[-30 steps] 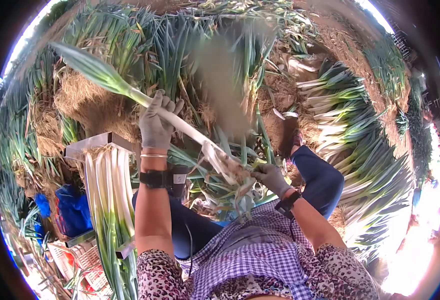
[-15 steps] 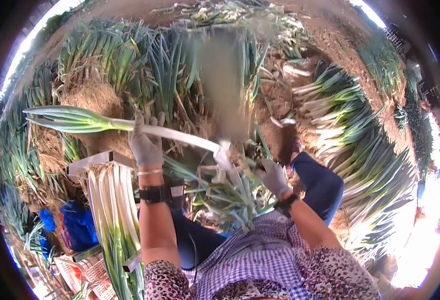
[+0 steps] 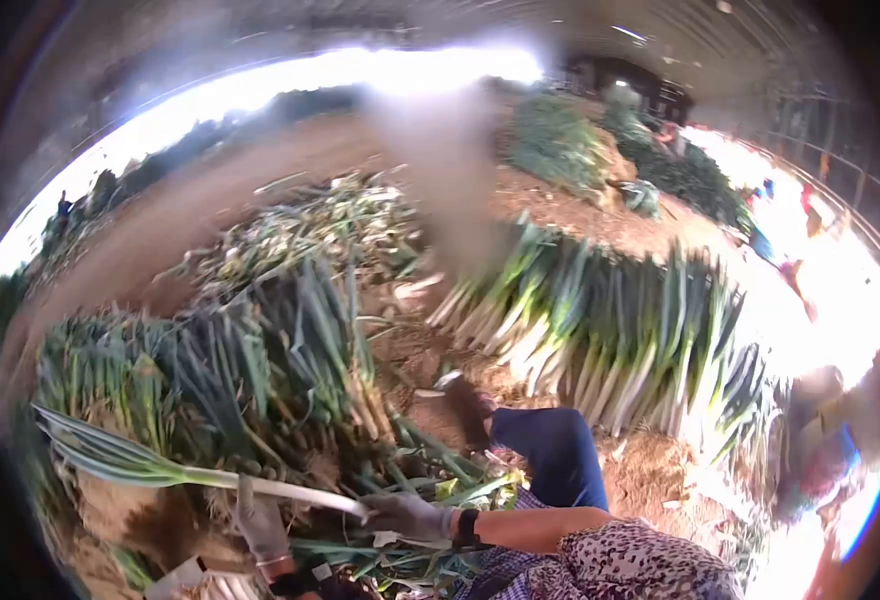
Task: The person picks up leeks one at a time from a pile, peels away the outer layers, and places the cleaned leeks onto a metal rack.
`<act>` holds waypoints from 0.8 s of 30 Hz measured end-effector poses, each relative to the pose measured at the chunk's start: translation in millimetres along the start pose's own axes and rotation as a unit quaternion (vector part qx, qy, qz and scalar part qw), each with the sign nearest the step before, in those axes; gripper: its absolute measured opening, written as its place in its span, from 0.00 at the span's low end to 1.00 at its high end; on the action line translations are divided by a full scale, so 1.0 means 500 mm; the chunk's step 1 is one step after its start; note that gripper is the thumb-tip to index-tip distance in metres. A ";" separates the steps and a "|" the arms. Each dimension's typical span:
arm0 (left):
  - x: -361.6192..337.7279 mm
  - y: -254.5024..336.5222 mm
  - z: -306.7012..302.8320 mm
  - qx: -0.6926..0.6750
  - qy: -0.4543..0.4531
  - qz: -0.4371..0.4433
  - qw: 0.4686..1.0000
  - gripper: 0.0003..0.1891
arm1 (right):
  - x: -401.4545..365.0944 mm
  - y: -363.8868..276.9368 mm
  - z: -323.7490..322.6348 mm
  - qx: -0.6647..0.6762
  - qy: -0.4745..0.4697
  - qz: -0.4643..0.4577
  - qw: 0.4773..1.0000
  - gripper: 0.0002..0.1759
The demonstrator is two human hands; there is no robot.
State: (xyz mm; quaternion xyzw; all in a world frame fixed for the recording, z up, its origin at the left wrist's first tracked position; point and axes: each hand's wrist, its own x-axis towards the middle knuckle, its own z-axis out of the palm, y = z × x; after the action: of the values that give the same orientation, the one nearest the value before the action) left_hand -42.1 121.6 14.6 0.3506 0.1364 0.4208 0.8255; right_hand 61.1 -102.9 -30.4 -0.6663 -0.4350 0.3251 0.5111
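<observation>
A long green-and-white leek (image 3: 150,464) lies across the lower left of the view, leaves to the left and white stalk to the right. My left hand (image 3: 260,520), in a grey glove, is closed round its pale stalk. At the root end of the stalk, my right hand (image 3: 408,517), also gloved, is closed on the leek. Trimmed leaves (image 3: 400,565) lie below my hands. The tops of several white stalks (image 3: 225,587) show at the bottom edge, by a metal frame (image 3: 175,580).
Untrimmed leeks (image 3: 290,350) stand bundled in front on the left. A long row of cleaned leeks (image 3: 610,330) leans on the soil at the right. Leaf scraps (image 3: 320,230) are heaped behind, and another green pile (image 3: 555,145) stands farther back.
The view has tilted up and swung towards the right. My right hand has come from beside the root end onto the leek's stalk, which my left hand still holds.
</observation>
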 end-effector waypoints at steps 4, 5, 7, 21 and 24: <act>0.011 -0.057 -0.010 0.081 -0.011 -0.078 0.994 0.13 | 0.019 -0.062 -0.010 -0.066 0.052 0.011 0.996 0.22; 0.014 -0.062 0.004 0.086 0.017 -0.106 0.990 0.12 | 0.012 -0.058 -0.026 -0.116 0.081 -0.013 0.990 0.20; 0.020 -0.084 0.003 0.094 0.008 -0.119 0.988 0.11 | 0.002 -0.055 -0.028 -0.207 0.110 -0.056 0.970 0.17; 0.081 -0.143 -0.076 0.231 -0.024 -0.064 0.970 0.09 | -0.043 -0.005 -0.114 -0.289 0.060 -0.109 0.949 0.35; 0.068 -0.136 -0.012 0.025 0.011 -0.133 0.991 0.14 | 0.024 -0.045 -0.070 -0.341 0.011 -0.048 0.939 0.20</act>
State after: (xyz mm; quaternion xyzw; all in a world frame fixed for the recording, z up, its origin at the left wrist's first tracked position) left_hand 16.3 123.8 -34.6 0.3450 0.2010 0.3075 0.8637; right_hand 91.3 -103.6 1.0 -0.7823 -0.5459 0.1246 0.2728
